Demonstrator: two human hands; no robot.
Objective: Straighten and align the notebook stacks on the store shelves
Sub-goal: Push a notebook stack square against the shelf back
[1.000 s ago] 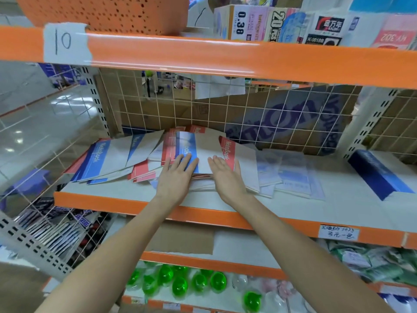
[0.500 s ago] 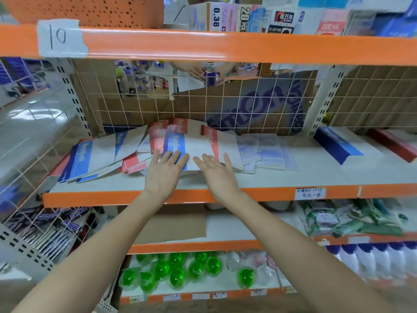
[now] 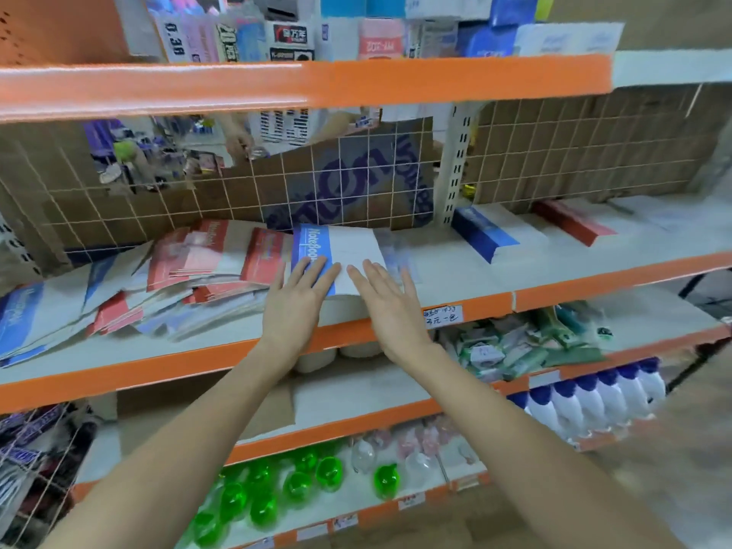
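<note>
A retail shop. Orange-edged metal shelving [image 3: 435,311] runs in tiers, backed by wire grid panels [image 3: 158,200] lined with cardboard. A handwritten price label [image 3: 441,317] is stuck to the shelf edge (its writing is too small to read surely). Goods lie in quantity: notebooks [image 3: 190,267] heaped on one tier, boxed stationery [image 3: 289,37] above, green bottles [image 3: 261,497] and blue-capped white bottles [image 3: 594,402] below, with more small tags [image 3: 410,501] along the lowest edge.
</note>
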